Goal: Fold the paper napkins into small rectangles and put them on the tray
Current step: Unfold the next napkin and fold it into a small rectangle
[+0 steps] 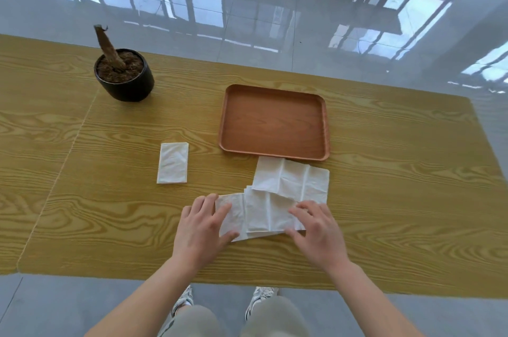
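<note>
A brown wooden tray point(275, 119) lies empty at the table's far centre-right. One white napkin folded into a small rectangle point(172, 163) rests to the left of the tray. A pile of unfolded white napkins point(291, 180) lies just in front of the tray. On the near part of the pile a half-folded napkin point(258, 215) is spread flat. My left hand point(202, 229) presses its left end with fingers spread, thumb on its near edge. My right hand point(316, 229) presses its right end, fingers flat on the paper.
A black pot point(125, 81) with soil and a dry brown stump stands at the back left. The yellow wood-grain table point(398, 199) ends near my legs. Glossy floor tiles lie beyond the far edge.
</note>
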A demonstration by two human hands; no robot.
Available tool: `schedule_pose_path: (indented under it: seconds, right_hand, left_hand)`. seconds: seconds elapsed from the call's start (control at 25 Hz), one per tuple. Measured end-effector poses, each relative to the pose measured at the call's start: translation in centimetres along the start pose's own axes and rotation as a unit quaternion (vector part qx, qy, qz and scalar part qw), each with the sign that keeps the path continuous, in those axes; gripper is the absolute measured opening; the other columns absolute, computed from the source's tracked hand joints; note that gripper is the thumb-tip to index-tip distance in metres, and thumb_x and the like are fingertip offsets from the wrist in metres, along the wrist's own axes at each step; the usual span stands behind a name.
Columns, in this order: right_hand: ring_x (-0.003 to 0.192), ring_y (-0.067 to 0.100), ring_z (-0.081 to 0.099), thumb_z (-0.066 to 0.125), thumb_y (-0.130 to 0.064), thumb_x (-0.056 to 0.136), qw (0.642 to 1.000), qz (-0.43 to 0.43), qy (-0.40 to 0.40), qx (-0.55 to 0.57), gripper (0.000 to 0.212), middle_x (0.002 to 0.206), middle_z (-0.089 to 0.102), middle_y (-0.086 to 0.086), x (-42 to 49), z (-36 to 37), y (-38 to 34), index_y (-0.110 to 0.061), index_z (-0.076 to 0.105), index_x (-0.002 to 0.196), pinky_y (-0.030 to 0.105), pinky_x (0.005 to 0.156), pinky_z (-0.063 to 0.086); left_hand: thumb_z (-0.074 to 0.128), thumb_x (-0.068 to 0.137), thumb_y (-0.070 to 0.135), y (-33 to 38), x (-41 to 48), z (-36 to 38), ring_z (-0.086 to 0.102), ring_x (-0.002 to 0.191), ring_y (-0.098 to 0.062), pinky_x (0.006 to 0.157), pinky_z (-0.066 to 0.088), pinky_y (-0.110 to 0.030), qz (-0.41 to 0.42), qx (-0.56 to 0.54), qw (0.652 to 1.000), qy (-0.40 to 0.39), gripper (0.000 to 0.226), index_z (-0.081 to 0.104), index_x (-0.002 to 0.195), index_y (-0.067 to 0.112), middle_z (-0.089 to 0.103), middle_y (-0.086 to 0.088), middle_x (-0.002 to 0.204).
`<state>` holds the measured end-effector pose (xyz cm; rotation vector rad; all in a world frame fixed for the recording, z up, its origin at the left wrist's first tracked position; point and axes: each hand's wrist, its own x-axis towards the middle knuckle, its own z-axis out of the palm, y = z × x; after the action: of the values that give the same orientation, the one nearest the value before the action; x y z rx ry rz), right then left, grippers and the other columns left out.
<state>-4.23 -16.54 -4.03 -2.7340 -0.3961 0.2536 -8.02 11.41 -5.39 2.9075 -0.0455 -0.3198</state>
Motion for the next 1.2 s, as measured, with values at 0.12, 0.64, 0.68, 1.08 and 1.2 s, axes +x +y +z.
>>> schedule_pose_path:
  seconds: [0.12, 0.64, 0.68, 1.08, 1.2]
  right_hand:
    - [0.112, 0.025, 0.055, 0.082, -0.038, 0.079, 0.998, -0.025, -0.037, -0.034, 0.037, 0.122, 0.063, -0.002, -0.1, 0.0, 0.5, -0.027, 0.07, 0.113, 0.039, 0.093, 0.051]
    - [0.117, 0.031, 0.056, 0.074, -0.021, 0.087, 0.993, 0.058, 0.023, -0.1, 0.028, 0.131, 0.064, 0.007, -1.4, -0.9, 4.1, -0.019, 0.072, 0.115, 0.046, 0.093, 0.052]
    - [0.114, 0.033, 0.058, 0.076, -0.018, 0.085, 0.993, 0.065, 0.042, -0.093, 0.026, 0.126, 0.066, 0.009, -1.3, -0.9, 3.5, -0.017, 0.073, 0.111, 0.047, 0.091, 0.053]
    - [0.076, 0.011, 0.054, 0.067, -0.055, 0.086, 0.992, 0.098, -0.062, 0.041, 0.03, 0.076, 0.057, -0.011, -0.9, 4.0, -8.2, -0.027, 0.058, 0.08, 0.025, 0.057, 0.04]
    - [0.085, 0.016, 0.059, 0.066, -0.039, 0.093, 0.995, 0.079, -0.014, 0.057, 0.017, 0.09, 0.063, -0.009, 1.2, 4.1, -9.2, -0.024, 0.065, 0.101, 0.027, 0.061, 0.041]
  left_hand:
    - [0.084, 0.065, 0.056, -0.9, -0.6, 0.2, 0.057, 0.12, -0.032, 0.087, 0.05, -0.047, 0.014, 0.015, 1.0, -0.003, 0.065, 0.066, 0.123, 0.031, 0.062, -0.009, 0.131]
    - [0.081, 0.072, 0.053, -6.2, -4.3, -1.1, 0.049, 0.13, -0.036, 0.099, 0.044, -0.054, -0.051, 0.035, 0.998, 0.001, 0.065, 0.062, 0.131, 0.034, 0.055, -0.014, 0.139]
    - [0.08, 0.074, 0.052, -6.8, -4.8, -1.2, 0.048, 0.131, -0.036, 0.1, 0.044, -0.054, -0.061, 0.033, 0.998, 0.002, 0.064, 0.061, 0.132, 0.034, 0.055, -0.014, 0.139]
    - [0.081, 0.08, 0.036, -5.2, -5.8, -0.1, 0.056, 0.107, -0.034, 0.086, 0.049, -0.045, -0.151, -0.116, 0.98, 0.061, 0.069, 0.055, 0.139, 0.012, 0.06, -0.014, 0.12]
    - [0.074, 0.086, 0.038, -5.4, -3.5, -0.7, 0.053, 0.109, -0.029, 0.089, 0.05, -0.04, -0.183, -0.126, 0.973, 0.061, 0.073, 0.043, 0.148, 0.014, 0.052, -0.013, 0.125]
